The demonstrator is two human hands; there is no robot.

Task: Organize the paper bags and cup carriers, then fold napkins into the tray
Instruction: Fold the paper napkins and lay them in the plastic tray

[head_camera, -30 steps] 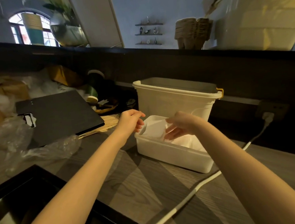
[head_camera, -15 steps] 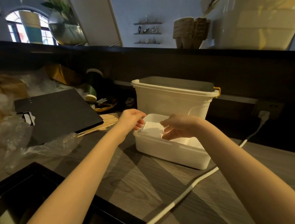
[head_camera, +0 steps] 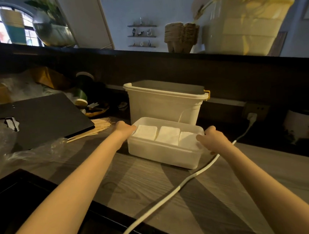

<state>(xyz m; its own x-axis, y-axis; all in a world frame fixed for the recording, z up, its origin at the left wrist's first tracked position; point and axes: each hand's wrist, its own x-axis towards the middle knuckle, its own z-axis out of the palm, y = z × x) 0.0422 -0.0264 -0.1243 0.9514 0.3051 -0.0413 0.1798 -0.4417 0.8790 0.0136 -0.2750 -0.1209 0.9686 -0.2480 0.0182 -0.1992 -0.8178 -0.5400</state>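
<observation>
White napkin stacks [head_camera: 167,135]: 3 | tray [head_camera: 164,153]: 1 | hands gripping: left hand [head_camera: 124,128], right hand [head_camera: 212,139]

Two bare forearms and hands, seen from a head-worn camera

Both arms are uncovered from the lower edge of the view to the fingertips; no sleeve, cuff, watch, bracelet or glove is seen on either. The left hand [head_camera: 123,129] is shown mostly from the back, with the wrist and knuckles visible. On the right hand [head_camera: 212,138] the thumb and knuckles can be made out. Rings and nail details cannot be judged in the dim light.
</observation>
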